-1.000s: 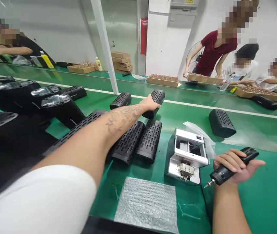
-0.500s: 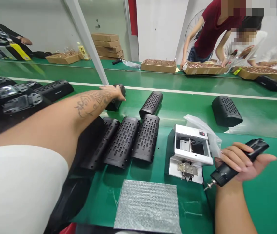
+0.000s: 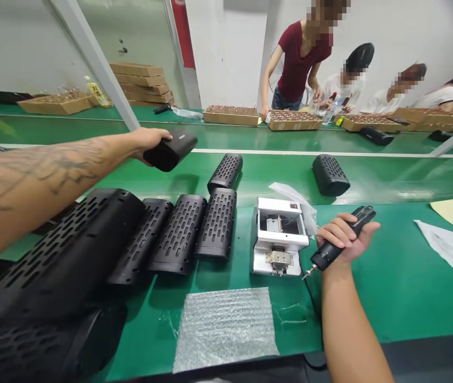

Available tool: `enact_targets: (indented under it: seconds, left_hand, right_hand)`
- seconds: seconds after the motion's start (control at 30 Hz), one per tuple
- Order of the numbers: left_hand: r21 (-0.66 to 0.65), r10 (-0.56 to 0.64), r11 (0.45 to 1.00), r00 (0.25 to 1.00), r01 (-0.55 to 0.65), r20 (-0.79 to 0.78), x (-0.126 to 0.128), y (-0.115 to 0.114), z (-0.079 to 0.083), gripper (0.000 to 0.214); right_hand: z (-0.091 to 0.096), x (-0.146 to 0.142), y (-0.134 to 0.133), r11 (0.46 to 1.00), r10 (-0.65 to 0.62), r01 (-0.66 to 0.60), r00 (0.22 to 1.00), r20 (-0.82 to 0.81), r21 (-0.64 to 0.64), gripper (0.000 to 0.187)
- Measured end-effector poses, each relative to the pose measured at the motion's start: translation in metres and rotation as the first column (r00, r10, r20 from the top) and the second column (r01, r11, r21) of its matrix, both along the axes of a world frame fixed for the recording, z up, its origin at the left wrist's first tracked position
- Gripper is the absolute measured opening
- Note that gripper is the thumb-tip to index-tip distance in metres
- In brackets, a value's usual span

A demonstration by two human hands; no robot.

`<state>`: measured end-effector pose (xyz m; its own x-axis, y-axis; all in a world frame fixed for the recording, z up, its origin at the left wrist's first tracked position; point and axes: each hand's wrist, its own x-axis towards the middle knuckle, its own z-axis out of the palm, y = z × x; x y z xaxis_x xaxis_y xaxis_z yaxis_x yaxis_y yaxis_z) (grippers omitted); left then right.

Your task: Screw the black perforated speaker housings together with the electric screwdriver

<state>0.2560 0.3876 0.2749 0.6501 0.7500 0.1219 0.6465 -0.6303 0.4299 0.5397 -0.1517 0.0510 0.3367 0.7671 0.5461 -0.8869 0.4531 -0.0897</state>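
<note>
My left hand (image 3: 146, 141) is stretched out over the green belt and grips a black speaker shell (image 3: 172, 150), held lifted off the surface. My right hand (image 3: 340, 239) is closed round a black electric screwdriver (image 3: 340, 242), its bit pointing down-left beside a white screw feeder box (image 3: 278, 236). A row of black perforated speaker shells (image 3: 178, 231) lies on the green table (image 3: 389, 276) in front of me, with one more shell (image 3: 225, 170) just behind them. A sheet of bubble wrap (image 3: 224, 327) lies at the near edge.
Another black shell (image 3: 330, 174) sits on the belt to the right. Papers (image 3: 452, 234) lie at far right. Across the line stand cardboard trays (image 3: 230, 114) and several people working. A slanted white post (image 3: 90, 58) rises at left. More shells are piled at lower left (image 3: 42, 319).
My left hand went from the far shell to another further left, grasped it and lifted it off the belt. The view swung right. The right hand kept the screwdriver.
</note>
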Motion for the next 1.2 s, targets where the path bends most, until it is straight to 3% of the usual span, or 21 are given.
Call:
enact_targets:
  seconds: [0.07,0.13,0.23,0.3,0.33,0.4,0.43,0.47,0.53,0.63,0.7,0.8,0.93,1.1,1.2]
  left_hand:
    - [-0.052,0.035,0.998,0.999,-0.033,0.034,-0.028,-0.021,0.028,0.075]
    - [-0.028,0.038,0.999,0.996,-0.035,0.079,-0.072,-0.049,0.049,0.089]
    - [0.247,-0.148,0.961,0.986,0.126,0.073,-0.157,-0.109,0.056,0.105]
    - [0.371,-0.382,0.856,0.924,0.359,-0.012,-0.212,-0.157,0.039,0.104]
    - [0.453,-0.502,0.768,0.865,0.452,-0.013,-0.234,-0.183,0.025,0.099]
    - [0.49,-0.632,0.632,0.765,0.6,-0.121,-0.267,-0.234,-0.011,0.088]
    - [0.476,-0.671,0.578,0.718,0.662,-0.185,-0.276,-0.258,-0.032,0.086]
    - [0.451,-0.699,0.545,0.68,0.707,-0.22,-0.281,-0.278,-0.054,0.084]
    - [0.415,-0.731,0.52,0.64,0.747,-0.237,-0.282,-0.307,-0.096,0.084]
    - [0.368,-0.757,0.544,0.63,0.754,-0.171,-0.276,-0.325,-0.147,0.088]
    - [0.312,-0.758,0.584,0.641,0.749,-0.121,-0.275,-0.327,-0.169,0.092]
    - [0.235,-0.751,0.632,0.659,0.738,-0.049,-0.276,-0.328,-0.182,0.096]
    - [0.191,-0.75,0.653,0.66,0.733,0.029,-0.275,-0.33,-0.183,0.086]
    - [0.242,-0.725,0.688,0.661,0.684,0.194,-0.278,-0.333,-0.196,0.08]
    - [0.294,-0.708,0.705,0.654,0.645,0.266,-0.282,-0.339,-0.209,0.079]
  right_hand:
    - [0.003,0.001,0.003,0.999,-0.034,0.034,0.999,-0.017,-0.018,0.05]
    - [0.009,-0.001,0.003,0.994,-0.101,0.099,0.994,-0.044,-0.038,0.049]
    - [0.025,-0.013,-0.003,0.959,-0.277,0.272,0.959,-0.055,-0.081,0.049]
    - [0.044,-0.03,-0.01,0.902,-0.415,0.413,0.91,0.006,-0.127,0.051]
    - [0.055,-0.041,-0.013,0.86,-0.483,0.487,0.873,0.064,-0.151,0.052]
    - [0.079,-0.069,-0.013,0.742,-0.604,0.646,0.76,0.239,-0.18,0.056]
    - [0.089,-0.084,-0.011,0.657,-0.656,0.734,0.669,0.349,-0.172,0.058]
    - [0.098,-0.1,-0.006,0.572,-0.684,0.806,0.57,0.455,-0.151,0.057]
    - [0.11,-0.13,0.009,0.463,-0.69,0.882,0.424,0.586,-0.093,0.053]
    - [0.115,-0.162,0.03,0.385,-0.66,0.922,0.295,0.691,-0.025,0.052]
    - [0.114,-0.173,0.039,0.361,-0.632,0.932,0.241,0.736,0.005,0.054]
    - [0.114,-0.18,0.041,0.341,-0.609,0.939,0.186,0.771,0.042,0.054]
    - [0.115,-0.182,0.04,0.334,-0.576,0.94,0.149,0.804,0.065,0.055]
    - [0.117,-0.187,0.037,0.309,-0.564,0.949,0.127,0.816,0.066,0.052]
    - [0.119,-0.189,0.031,0.336,-0.557,0.937,0.116,0.822,0.095,0.047]
